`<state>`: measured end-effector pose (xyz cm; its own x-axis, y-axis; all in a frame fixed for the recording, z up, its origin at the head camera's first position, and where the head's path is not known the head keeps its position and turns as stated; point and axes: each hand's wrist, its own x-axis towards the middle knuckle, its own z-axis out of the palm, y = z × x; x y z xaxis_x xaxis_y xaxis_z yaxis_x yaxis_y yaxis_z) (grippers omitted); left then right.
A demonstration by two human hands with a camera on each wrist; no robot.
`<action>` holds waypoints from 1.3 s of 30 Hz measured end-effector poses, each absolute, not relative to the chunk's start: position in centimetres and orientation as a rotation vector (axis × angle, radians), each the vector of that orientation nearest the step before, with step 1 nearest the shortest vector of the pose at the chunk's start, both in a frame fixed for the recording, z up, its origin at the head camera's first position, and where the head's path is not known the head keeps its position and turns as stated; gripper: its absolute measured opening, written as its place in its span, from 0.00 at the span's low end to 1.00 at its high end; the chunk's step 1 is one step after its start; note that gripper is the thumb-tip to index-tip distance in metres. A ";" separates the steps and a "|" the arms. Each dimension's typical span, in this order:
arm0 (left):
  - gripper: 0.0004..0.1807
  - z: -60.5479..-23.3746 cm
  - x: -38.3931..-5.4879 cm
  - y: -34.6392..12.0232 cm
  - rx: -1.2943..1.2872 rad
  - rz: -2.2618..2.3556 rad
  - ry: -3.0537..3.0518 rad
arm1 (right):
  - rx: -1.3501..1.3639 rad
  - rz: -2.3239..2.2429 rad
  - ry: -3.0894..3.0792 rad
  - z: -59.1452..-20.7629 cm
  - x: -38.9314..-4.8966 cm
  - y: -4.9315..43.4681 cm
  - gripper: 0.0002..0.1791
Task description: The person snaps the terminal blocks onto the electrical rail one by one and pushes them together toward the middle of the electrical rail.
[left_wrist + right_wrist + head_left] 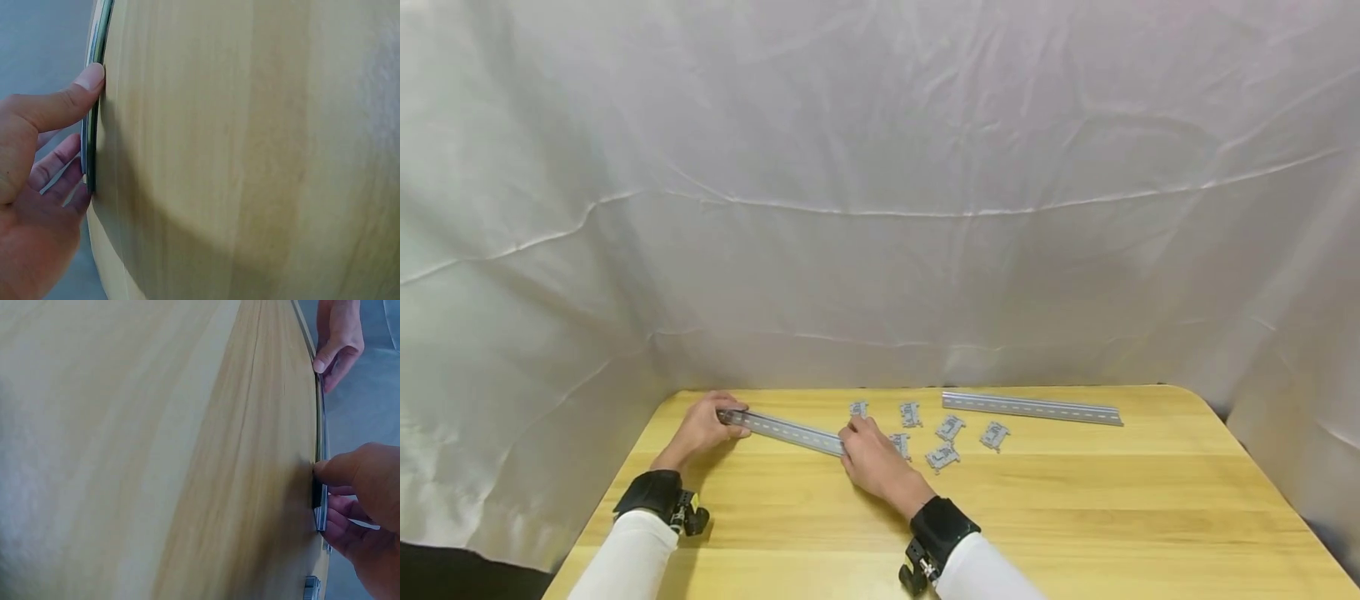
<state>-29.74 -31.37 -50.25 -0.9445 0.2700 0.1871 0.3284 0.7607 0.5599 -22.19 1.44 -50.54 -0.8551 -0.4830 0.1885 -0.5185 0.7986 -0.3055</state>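
A slotted metal DIN rail (793, 432) is held between both hands over the left part of the table, its left end slightly farther back. My left hand (706, 423) grips the left end, thumb on the near edge and fingers behind, as the left wrist view shows along the rail's edge (92, 140). Around the other end, my right hand (880, 462) pinches the rail (321, 509) between thumb and fingers. Just right of that hand lie several grey DIN-rail terminal blocks (950, 428), one partly hidden behind it.
A second slotted DIN rail (1030, 407) lies along the back right of the wooden table (1075, 517). Grey-white fabric (880, 275) hangs behind the table and along both sides. Another terminal block (312, 587) shows at the bottom of the right wrist view.
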 end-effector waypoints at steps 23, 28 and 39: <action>0.19 -50.1 -27.8 -31.4 -0.548 -0.862 -2.868 | 0.990 0.399 -2.821 -49.2 -20.4 2.9 0.03; 0.18 -49.8 -26.3 -30.9 -0.572 -0.851 -2.885 | 1.057 0.344 -2.791 -48.9 -19.1 3.5 0.04; 0.16 -48.8 -23.4 -26.8 -0.716 -0.817 -2.915 | 1.161 0.392 -2.766 -48.8 -16.0 8.1 0.09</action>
